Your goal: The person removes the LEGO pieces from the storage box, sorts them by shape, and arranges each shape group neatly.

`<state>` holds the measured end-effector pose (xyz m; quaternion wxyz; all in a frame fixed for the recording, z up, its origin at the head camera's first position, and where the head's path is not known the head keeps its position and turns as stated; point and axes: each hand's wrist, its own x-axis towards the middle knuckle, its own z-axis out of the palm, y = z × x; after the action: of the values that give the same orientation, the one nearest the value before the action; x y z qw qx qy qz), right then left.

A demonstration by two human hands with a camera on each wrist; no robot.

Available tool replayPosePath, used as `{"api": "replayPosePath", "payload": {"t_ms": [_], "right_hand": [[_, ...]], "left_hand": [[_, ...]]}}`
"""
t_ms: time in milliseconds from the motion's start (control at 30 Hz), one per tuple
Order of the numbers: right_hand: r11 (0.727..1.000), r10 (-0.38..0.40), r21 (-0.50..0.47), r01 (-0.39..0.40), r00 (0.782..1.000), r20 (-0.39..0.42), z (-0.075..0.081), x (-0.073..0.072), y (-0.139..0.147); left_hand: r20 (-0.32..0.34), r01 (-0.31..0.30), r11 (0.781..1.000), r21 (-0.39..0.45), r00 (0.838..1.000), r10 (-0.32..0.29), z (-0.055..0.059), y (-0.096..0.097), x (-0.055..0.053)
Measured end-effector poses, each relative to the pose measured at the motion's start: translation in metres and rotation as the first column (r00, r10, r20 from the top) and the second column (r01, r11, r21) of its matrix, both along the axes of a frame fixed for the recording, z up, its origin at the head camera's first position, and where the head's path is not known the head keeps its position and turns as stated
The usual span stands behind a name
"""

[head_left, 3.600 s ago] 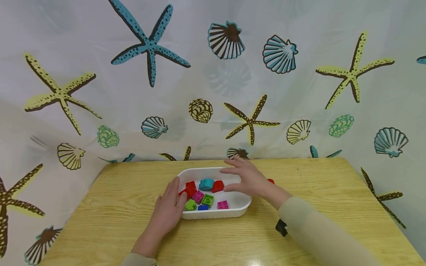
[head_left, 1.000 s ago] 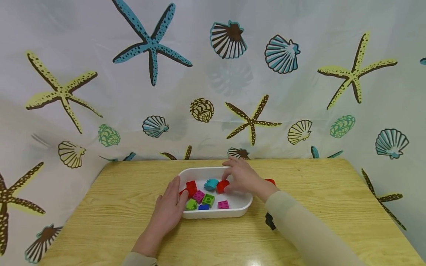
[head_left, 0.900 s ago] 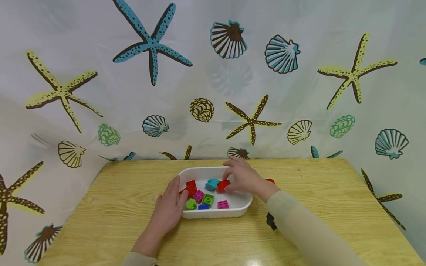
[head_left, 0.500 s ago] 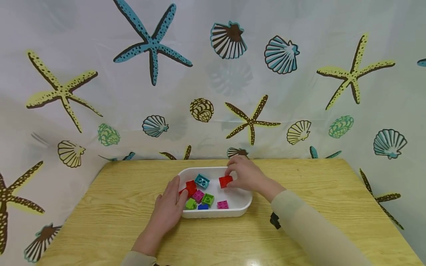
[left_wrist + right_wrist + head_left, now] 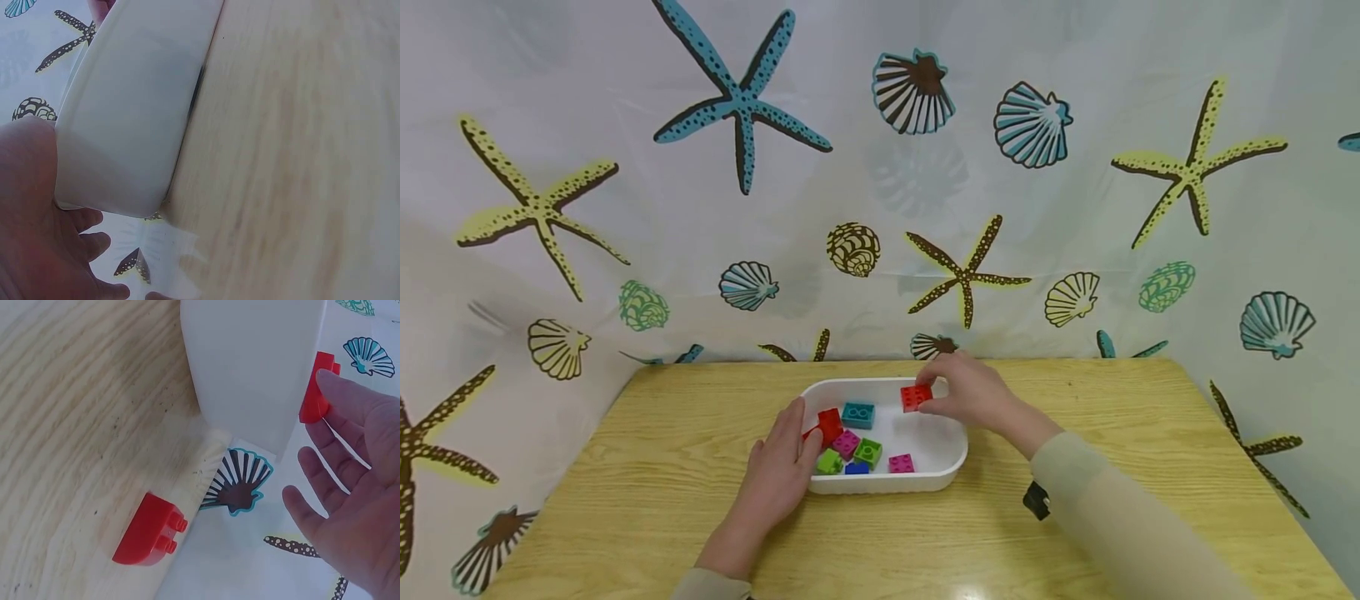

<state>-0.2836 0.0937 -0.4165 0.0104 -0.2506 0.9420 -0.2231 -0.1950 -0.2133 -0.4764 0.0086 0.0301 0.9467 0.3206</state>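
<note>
My right hand (image 5: 973,392) pinches a red building brick (image 5: 915,397) between thumb and fingers, above the right part of a white plastic bin (image 5: 895,482). The brick's studs face me in the head view; in the right wrist view the brick (image 5: 317,390) is beside the bin's rim. My left hand (image 5: 778,467) holds the bin's left end, thumb over the rim and fingers along the outside. Inside lie a teal brick (image 5: 858,415) with its hollow underside showing, a magenta brick (image 5: 901,463), a green brick (image 5: 868,452) and several others, some red ones partly behind my left thumb.
A second red brick (image 5: 147,531) with a curved side lies on the wooden table (image 5: 75,456), outside the bin; my right arm hides it in the head view. A white curtain (image 5: 880,183) printed with starfish and shells hangs behind the table and at both sides.
My right hand reached into the bin, took the red brick, lifted it back and right, and turned its studs toward me. The teal brick shifted left and rolled over. My left hand stayed put.
</note>
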Motion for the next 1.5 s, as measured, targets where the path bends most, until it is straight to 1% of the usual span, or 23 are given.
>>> {"api": "replayPosePath", "payload": {"t_ms": [133,267,367,500,667,1000,1200,1500], "right_hand": [[0.999,-0.012,-0.036,0.013,1.000,0.026,0.005,0.004,0.009],[0.996,0.005,-0.095,-0.003,1.000,0.026,0.010,0.007,0.019],[0.991,0.004,-0.136,0.000,0.999,0.034,0.011,0.008,0.029],[0.987,-0.020,-0.161,0.026,0.999,0.039,0.012,0.009,0.043],[0.985,-0.035,-0.166,0.041,0.999,0.034,0.012,0.010,0.064],[0.987,-0.066,-0.141,0.072,0.997,0.049,0.011,0.014,0.104],[0.985,-0.073,-0.153,0.077,0.997,0.034,0.005,0.017,0.125],[0.988,-0.088,-0.125,0.095,0.994,0.062,-0.007,0.018,0.152]], "left_hand": [[-0.003,0.002,1.000,0.000,1.000,-0.002,0.000,0.000,0.000],[-0.001,0.004,1.000,0.001,1.000,-0.004,0.001,-0.001,0.000],[0.002,0.003,1.000,0.002,1.000,-0.003,0.000,-0.001,0.000],[0.004,0.002,1.000,0.001,1.000,-0.002,0.000,-0.001,0.000],[0.006,0.007,1.000,0.000,1.000,-0.007,0.000,0.000,0.000],[0.023,0.009,1.000,0.012,1.000,-0.009,0.002,0.000,0.001],[0.024,0.004,1.000,0.013,1.000,-0.004,0.002,0.000,0.001],[0.023,0.004,1.000,0.015,1.000,-0.004,0.000,0.000,0.000]]}}
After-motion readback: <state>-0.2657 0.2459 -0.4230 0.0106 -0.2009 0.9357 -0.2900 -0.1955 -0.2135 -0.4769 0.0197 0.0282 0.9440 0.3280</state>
